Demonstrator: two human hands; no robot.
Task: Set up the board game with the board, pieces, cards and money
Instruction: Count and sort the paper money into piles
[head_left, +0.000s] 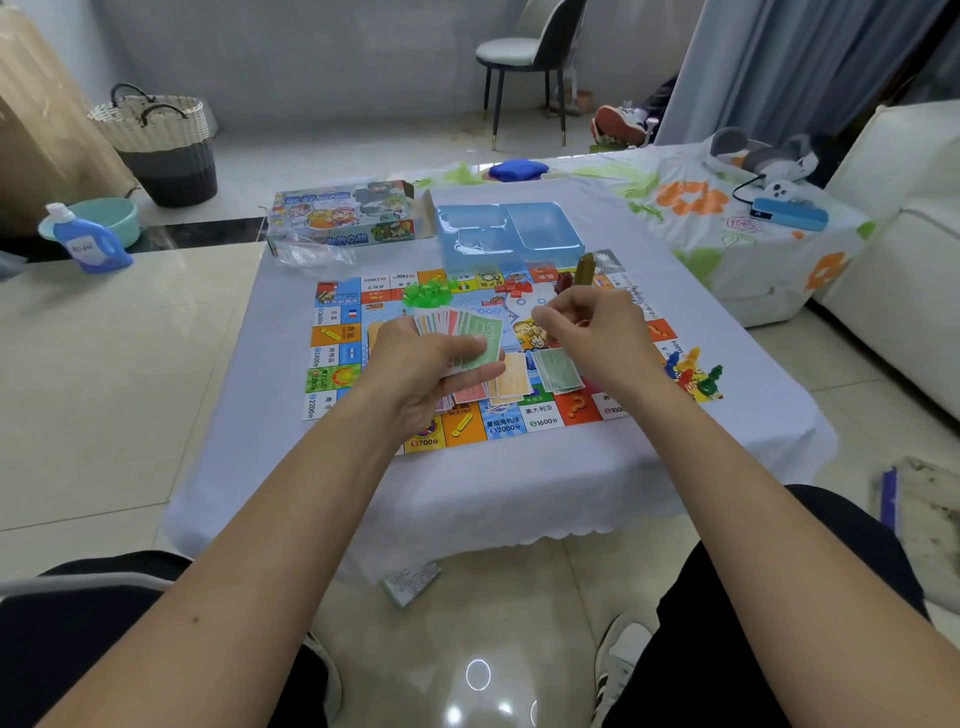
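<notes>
Left hand (415, 364) reaches forward over the colourful square game board (332, 358), palm up, fingers and thumb gripping a fanned stack of paper play money (462, 332), green note on top. Below the fan, orange and green note piles (535, 374) lie on the board's middle. Right hand (592, 332) hovers over the board's right half, fingers curled, fingertips pinched together; whether they hold anything, cannot tell. Coloured plastic pawns (691, 371) sit at the board's right edge.

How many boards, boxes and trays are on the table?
Game board: 1
Game box: 1
Blue tray: 1
Total: 3
</notes>
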